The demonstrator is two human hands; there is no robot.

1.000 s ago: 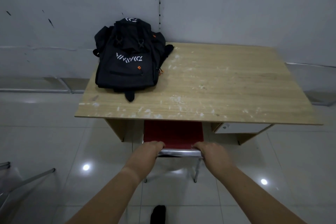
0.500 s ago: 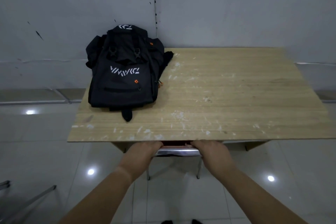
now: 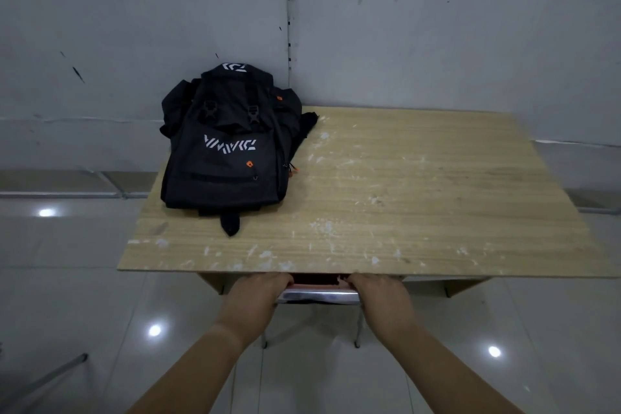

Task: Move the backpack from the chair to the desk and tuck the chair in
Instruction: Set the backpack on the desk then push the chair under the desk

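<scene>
The black backpack lies on the back left corner of the wooden table. At the near edge, the left hand and the right hand are each clamped on the metal top rail of the red chair, which is almost all under the table

Head view, forward-down over desk

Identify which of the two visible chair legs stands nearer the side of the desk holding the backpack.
The left chair leg, below the left hand; the right chair leg stands under the desk's bare half, away from the backpack.
</scene>
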